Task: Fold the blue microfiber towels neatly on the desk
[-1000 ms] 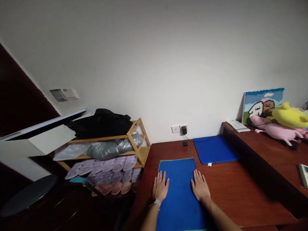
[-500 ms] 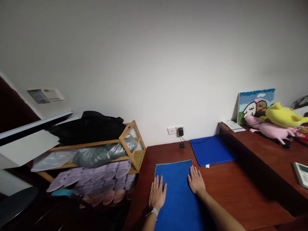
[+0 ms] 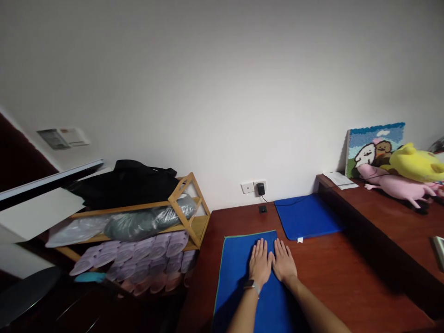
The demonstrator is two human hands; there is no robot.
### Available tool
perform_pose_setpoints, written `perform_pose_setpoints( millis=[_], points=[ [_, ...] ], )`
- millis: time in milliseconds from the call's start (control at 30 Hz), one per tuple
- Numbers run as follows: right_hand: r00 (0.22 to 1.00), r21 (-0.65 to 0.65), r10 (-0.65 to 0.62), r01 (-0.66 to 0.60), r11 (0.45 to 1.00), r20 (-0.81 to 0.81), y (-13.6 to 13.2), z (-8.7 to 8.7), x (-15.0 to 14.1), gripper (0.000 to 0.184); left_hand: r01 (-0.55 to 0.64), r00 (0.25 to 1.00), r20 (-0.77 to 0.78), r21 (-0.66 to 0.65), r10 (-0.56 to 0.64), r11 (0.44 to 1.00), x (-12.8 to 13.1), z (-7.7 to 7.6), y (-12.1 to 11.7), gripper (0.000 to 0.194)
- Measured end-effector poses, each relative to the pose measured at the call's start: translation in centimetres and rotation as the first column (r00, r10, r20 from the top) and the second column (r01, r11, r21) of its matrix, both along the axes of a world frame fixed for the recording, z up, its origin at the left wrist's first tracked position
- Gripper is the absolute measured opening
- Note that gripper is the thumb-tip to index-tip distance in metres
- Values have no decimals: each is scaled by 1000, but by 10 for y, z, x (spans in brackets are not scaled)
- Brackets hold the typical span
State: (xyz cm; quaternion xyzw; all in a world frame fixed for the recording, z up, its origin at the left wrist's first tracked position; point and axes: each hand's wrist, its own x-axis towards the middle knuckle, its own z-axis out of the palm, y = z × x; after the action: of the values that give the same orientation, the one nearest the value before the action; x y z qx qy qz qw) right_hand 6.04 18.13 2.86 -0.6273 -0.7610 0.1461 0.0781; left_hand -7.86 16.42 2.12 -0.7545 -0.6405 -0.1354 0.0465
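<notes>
In a room with a white wall [image 3: 208,78], a reddish wooden desk [image 3: 333,282] meets the wall, with a raised wooden ledge [image 3: 378,203] along its right side. Left of the desk stands a bamboo rack [image 3: 189,222] holding grey plastic bags [image 3: 145,222] and rows of lilac slippers [image 3: 152,252], with a black garment [image 3: 125,182] heaped on top. On the ledge, a yarn picture [image 3: 374,148] leans behind a yellow plush [image 3: 416,163] and a pink plush [image 3: 395,185]. A charger [image 3: 261,188] is plugged into a wall socket [image 3: 250,187] above the desk. A blue mat [image 3: 307,217] lies toward the back of the desk. Nearer, on the desktop, lies a green-edged blue towel [image 3: 236,273]. The left hand [image 3: 260,262], wearing a watch [image 3: 252,286], and the right hand [image 3: 284,262] rest on it side by side, almost touching, flat and open, gripping nothing; the right sits at the towel's right edge.
</notes>
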Motion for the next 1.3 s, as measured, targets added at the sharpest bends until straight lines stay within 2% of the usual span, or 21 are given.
perform_pose_setpoints(
  millis=[67,133,200,367,433,500,767,867,1100,1200,1300],
  points=[
    [1000,-4,1,-1,1000,-4,1,-1,0,70,-7,1000,15,-57,8,998,7,-6,5,59],
    [1000,0,-2,2,1000,-11,1,-2,1,70,-28,999,17,-105,30,994,-7,-8,5,61],
    [1000,6,-9,9,1000,-16,1,-2,1,70,-76,997,10,-132,78,988,-36,-8,2,64],
    [1000,9,-17,17,1000,-13,1,-5,-1,71,-298,955,-41,-119,295,947,-120,-9,-8,66],
    [1000,3,-19,19,1000,0,2,-7,-2,71,-343,939,-45,-94,340,935,-138,-13,-9,66],
    [1000,-9,-12,12,1000,25,5,-6,-1,71,-354,935,-37,-71,352,933,-145,-19,-9,67],
    [1000,12,15,-15,1000,20,44,12,-5,69,-341,940,-36,-38,340,939,-142,-24,-9,71],
    [1000,2,13,-13,1000,3,53,7,-10,69,-341,940,-35,-32,340,939,-143,-24,-10,70],
    [1000,22,11,-10,1000,-5,50,-3,-11,71,-334,941,-65,-23,332,942,-145,-18,-13,66],
    [1000,25,10,-9,1000,-17,51,-4,-11,71,-259,965,-46,28,260,966,-123,-10,-5,62],
    [1000,34,14,-13,999,-15,52,-6,-10,71,-87,996,9,21,87,996,-72,-4,14,61]
  ],
)
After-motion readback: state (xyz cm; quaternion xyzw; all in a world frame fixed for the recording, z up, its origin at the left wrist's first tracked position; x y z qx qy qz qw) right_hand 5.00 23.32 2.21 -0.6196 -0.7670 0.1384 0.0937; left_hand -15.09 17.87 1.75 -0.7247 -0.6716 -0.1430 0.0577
